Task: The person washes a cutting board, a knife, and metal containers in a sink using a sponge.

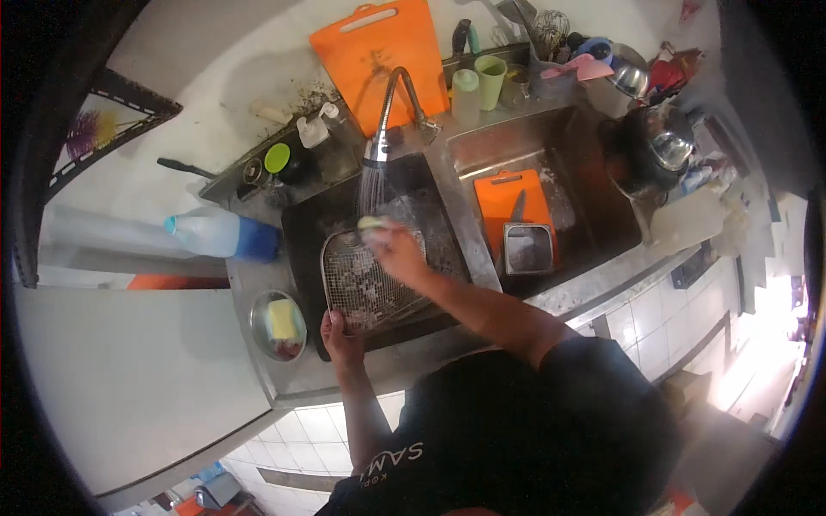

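My left hand (342,337) grips the near left corner of a wire mesh basket (361,277) tilted in the left sink basin (445,251). Above the mesh, my right hand (393,248) is closed around a pale yellowish scrubbing sponge (371,224), blurred. Water sprays down from the faucet head (376,152) just beyond that hand. A metal bowl (256,322) with a yellow sponge (284,319) in it sits on the steel counter left of the basin.
The right basin (581,226) holds an orange cutting board (510,187), a knife (519,205) and a small metal container (529,248). A bottle of blue liquid (226,235) lies at left. Pump bottles (313,131), cups (490,82) and a large orange board (387,58) line the back; a dark pot (635,151) stands right.
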A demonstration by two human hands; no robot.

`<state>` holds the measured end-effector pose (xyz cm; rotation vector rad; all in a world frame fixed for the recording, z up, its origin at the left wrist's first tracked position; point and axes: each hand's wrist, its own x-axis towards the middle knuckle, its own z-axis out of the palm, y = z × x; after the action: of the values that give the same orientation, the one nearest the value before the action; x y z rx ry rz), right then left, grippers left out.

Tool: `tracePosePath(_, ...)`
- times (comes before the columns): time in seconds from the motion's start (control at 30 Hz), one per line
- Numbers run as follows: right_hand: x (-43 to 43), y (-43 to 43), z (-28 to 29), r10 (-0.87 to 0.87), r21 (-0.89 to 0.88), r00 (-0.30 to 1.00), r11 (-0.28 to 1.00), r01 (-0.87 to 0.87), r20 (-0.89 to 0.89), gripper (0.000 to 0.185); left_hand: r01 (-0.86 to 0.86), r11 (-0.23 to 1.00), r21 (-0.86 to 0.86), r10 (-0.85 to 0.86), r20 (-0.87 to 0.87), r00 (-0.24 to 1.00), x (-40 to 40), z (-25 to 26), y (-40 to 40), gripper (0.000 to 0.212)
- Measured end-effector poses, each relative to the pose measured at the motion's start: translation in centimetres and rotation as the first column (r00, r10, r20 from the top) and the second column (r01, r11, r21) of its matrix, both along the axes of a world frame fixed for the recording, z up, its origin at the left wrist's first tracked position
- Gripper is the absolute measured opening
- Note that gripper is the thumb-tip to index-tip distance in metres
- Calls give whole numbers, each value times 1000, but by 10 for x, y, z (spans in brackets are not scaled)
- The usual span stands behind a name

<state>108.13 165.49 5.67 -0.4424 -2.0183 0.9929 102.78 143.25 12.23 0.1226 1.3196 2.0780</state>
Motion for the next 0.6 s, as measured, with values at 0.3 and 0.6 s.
tracePosePath(0.3, 15, 44, -72, 24, -990, 993, -84, -113, -116, 32, -180, 981, -66, 162, -220, 962, -17, -30, -22, 19)
tracePosePath(0.6, 2, 107, -14, 211, -811, 976, 580, -81, 53, 46, 119, 941, -317, -189, -201, 961, -41, -68, -33, 59)
